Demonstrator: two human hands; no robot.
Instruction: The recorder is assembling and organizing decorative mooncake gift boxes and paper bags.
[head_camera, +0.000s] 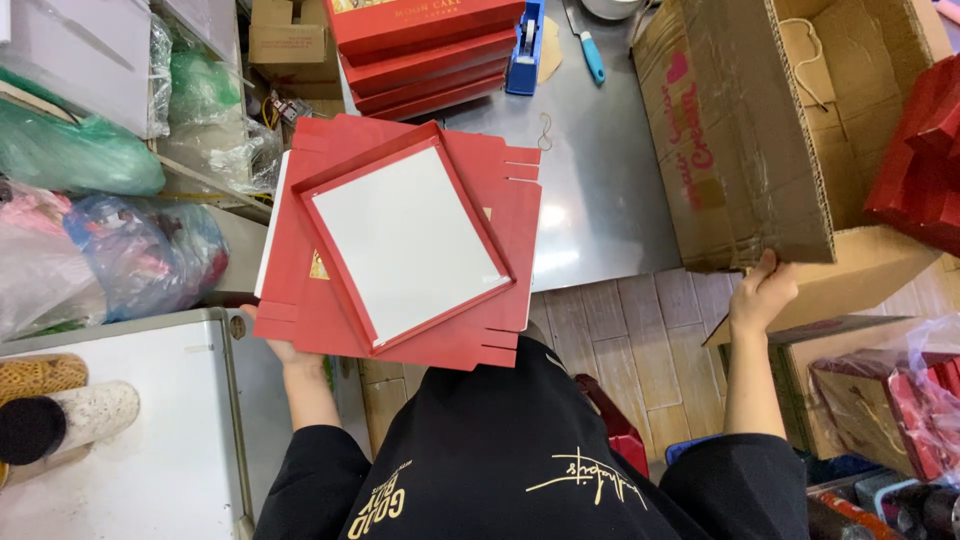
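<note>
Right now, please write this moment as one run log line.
left hand: holds red tray on flat red sheets | right hand: grips carton edge | behind: red box stack on metal table

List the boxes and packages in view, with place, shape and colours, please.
Flat red cardboard box tray with white inside: held by left hand, centre.
Stack of closed red flat boxes: top, on grey metal table.
Large brown corrugated carton: right, open; right hand grips its lower edge.
Blue tape dispenser: beside the stack.
</note>
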